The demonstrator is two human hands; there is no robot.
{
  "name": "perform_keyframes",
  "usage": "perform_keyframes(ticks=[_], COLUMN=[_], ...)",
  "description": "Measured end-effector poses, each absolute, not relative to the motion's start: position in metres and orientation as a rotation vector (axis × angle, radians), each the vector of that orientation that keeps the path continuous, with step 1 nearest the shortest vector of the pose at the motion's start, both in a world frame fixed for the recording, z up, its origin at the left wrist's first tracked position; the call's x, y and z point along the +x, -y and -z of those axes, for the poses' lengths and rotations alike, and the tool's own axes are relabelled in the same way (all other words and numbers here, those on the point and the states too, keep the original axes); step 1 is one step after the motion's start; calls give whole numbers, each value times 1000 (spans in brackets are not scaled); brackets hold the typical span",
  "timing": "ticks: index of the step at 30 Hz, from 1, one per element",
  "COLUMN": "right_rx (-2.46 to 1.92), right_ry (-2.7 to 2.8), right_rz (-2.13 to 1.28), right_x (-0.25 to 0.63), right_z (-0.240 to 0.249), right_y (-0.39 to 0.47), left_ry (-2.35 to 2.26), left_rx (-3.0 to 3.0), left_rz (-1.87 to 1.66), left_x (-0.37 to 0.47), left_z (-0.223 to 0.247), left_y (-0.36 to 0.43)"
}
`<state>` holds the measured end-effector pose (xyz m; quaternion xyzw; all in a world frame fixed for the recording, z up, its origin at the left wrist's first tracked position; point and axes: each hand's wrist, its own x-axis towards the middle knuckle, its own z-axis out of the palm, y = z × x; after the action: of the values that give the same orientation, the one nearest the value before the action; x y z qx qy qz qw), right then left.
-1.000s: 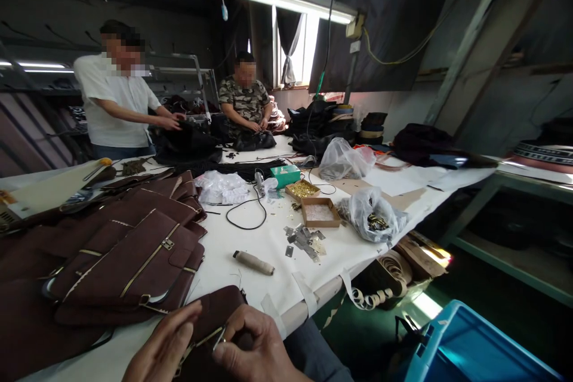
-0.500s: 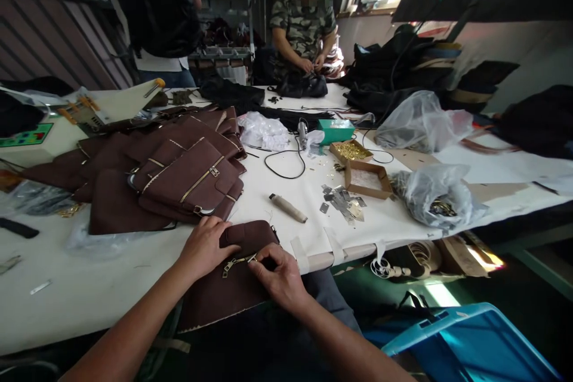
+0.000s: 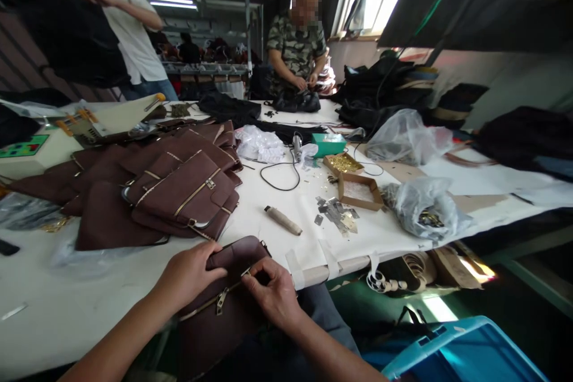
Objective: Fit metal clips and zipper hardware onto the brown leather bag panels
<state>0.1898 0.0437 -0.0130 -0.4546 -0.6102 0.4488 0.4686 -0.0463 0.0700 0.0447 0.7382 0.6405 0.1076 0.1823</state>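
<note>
A brown leather bag piece (image 3: pixel 215 334) with a brass zipper lies at the table's front edge and hangs over my lap. Its zipper pull (image 3: pixel 221 302) dangles on the leather below the zipper. My left hand (image 3: pixel 190 271) grips the upper left part of the piece, thumb on top and fingertips partly hidden beyond the edge. Over the zipper's right end, my right hand (image 3: pixel 273 291) pinches a small pale metal piece (image 3: pixel 246 273) between thumb and forefinger; its exact kind is too small to tell.
Brown bags (image 3: pixel 183 191) are heaped at the left. A wrapped-handle tool (image 3: pixel 284 221), metal plates (image 3: pixel 335 213), cardboard boxes (image 3: pixel 358 191) and a plastic bag (image 3: pixel 425 212) of metal parts lie ahead. A blue crate (image 3: pixel 487 346) stands low right. Two people work beyond the table.
The leather piece has turned and its zipper pull has shifted down and left. My right hand, with the metal piece, has moved slightly left. The person at far left has moved the black bag left.
</note>
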Motion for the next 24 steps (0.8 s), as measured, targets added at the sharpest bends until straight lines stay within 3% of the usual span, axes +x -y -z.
perform_keyframes(ticks=[8,15,24], right_rx=[-1088,-936,-869], right_ry=[1408,1221,1317], right_rz=[-1129,-1487,-1535], right_x=[193,196,192], right_z=[25,8,-5], right_y=[-43,-42,-29], left_ry=[-1109,-1167,-1143], left_rx=[1241,1058,1172], left_rz=[-463,-701,-638], left_x=[-73,-50,-46], left_z=[-38,-39,-53], left_y=[-60,-24,-26])
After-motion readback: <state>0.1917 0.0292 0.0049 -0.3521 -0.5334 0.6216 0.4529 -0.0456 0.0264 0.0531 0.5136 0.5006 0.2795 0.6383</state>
